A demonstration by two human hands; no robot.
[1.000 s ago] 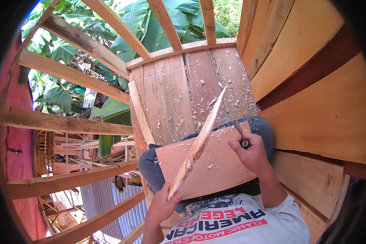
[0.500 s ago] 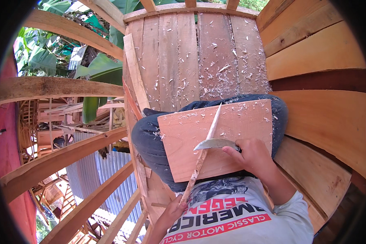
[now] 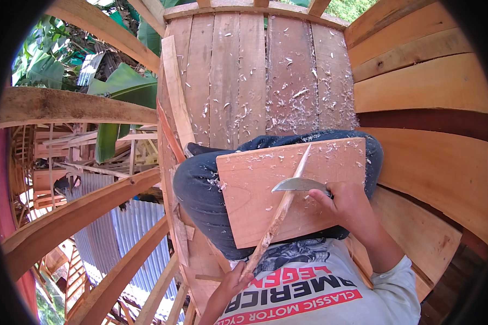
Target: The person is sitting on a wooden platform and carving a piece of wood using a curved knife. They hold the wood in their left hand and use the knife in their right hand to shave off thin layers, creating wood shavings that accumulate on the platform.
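Observation:
Across my lap lies a rectangular wooden board [image 3: 249,200], its surface dotted with shavings. A long stick [image 3: 273,227] slants over it, pale and pointed at the far end, with darker mottled bark lower down. My left hand [image 3: 237,283] is closed round the stick's near end, close to my shirt. In my right hand [image 3: 346,200] is a knife [image 3: 301,184] with a curved blade, gripped by its handle, which the fingers mostly hide. The blade lies crosswise over the stick, at the lower part of its pale section, its tip pointing left.
Shavings litter the plank floor [image 3: 252,81] ahead of my crossed legs [image 3: 200,189]. A loose wood strip [image 3: 177,92] lies along the left edge, beside slatted railings [image 3: 81,208]. Plank walling [image 3: 428,157] stands close on the right. Corrugated metal sheets [image 3: 143,233] lie beyond the railing.
The knife has shifted a little right and slightly up along the stick. The stick's pointed end has moved right with the board, and the whole view has shifted slightly.

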